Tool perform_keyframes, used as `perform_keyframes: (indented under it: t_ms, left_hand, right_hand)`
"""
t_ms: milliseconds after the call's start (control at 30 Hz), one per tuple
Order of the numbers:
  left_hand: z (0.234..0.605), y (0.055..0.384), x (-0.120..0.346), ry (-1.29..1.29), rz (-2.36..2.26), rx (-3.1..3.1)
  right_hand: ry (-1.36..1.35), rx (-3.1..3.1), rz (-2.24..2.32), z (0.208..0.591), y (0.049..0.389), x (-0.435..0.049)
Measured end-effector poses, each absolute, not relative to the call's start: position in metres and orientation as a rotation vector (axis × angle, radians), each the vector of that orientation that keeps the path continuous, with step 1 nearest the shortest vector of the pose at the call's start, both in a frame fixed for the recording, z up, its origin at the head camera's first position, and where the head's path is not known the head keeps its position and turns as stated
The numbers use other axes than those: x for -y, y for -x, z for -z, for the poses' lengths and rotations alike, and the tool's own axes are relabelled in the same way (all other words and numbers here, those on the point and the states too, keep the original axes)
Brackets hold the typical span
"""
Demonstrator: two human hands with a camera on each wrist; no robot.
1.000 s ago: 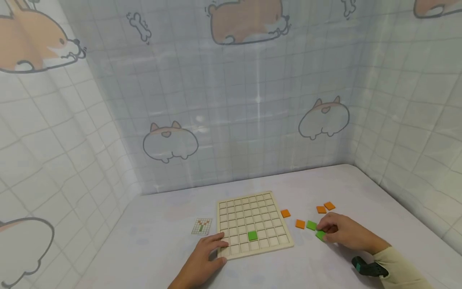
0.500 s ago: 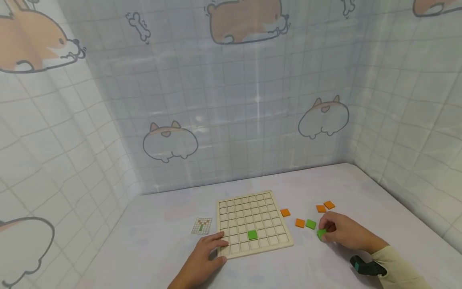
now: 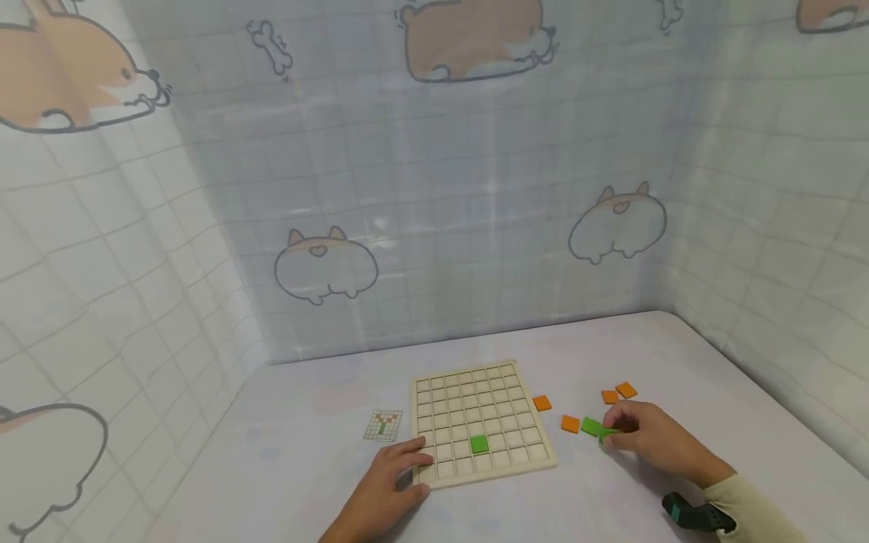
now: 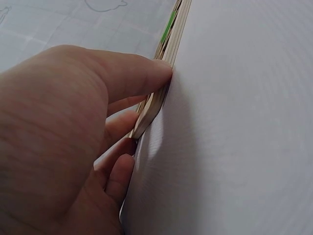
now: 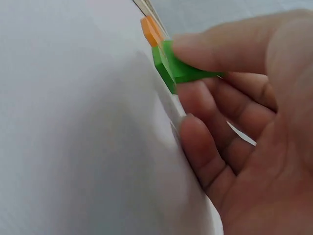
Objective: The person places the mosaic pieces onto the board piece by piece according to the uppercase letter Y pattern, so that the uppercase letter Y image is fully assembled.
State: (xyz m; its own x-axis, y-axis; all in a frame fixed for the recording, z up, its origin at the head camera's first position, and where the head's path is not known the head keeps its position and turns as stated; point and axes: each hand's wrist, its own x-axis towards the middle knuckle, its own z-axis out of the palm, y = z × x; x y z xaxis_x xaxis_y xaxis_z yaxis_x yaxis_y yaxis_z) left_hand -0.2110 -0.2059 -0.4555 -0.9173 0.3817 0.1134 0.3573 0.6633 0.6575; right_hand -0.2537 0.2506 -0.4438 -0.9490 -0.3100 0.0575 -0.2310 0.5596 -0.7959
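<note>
My right hand (image 3: 648, 439) pinches a green square tile (image 5: 193, 72) between thumb and fingertips, tilted up off the table. Right beside it lies another green tile (image 3: 591, 427), with an orange tile (image 3: 570, 424) to its left. My left hand (image 3: 383, 479) rests at the near left corner of a pale wooden grid board (image 3: 468, 422). Its fingers lie over the board's left edge, while the thumb (image 4: 156, 73) touches the near edge. One green tile (image 3: 479, 443) sits in a cell in the board's lower part.
A small pattern card (image 3: 383, 425) lies left of the board. One orange tile (image 3: 541, 403) is close to the board's right edge. Two more orange tiles, one nearer (image 3: 610, 397) and one farther (image 3: 626, 390), lie beyond my right hand. Printed curtains surround the table.
The green tile under my right fingers has been lifted from lying flat and now tilts in the pinch. My left hand stays on the board. The view has shifted slightly.
</note>
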Motion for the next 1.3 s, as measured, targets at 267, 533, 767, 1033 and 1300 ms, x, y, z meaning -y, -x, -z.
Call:
perform_keyframes:
  t_ms: [267,533,767,1033,1300]
  left_hand:
    - [0.453,0.21,0.205,-0.649,-1.082,-2.85]
    - [0.453,0.211,0.206,-0.653,-1.102,-2.873]
    - [0.453,0.208,0.208,-0.653,-1.104,-2.861]
    - [0.456,0.208,0.206,-0.656,-1.107,-2.851]
    - [0.456,0.211,0.204,-0.625,-1.093,-2.845]
  right_hand:
    - [0.336,-2.666,1.499,0.441,0.251,-0.244]
    - [0.443,-2.554,1.648,0.439,0.254,-0.238]
    - [0.41,-2.537,1.644,0.441,0.26,-0.221]
    - [0.382,-2.508,1.635,0.436,0.264,-0.209]
    - [0.388,-2.435,1.698,0.436,0.268,-0.193]
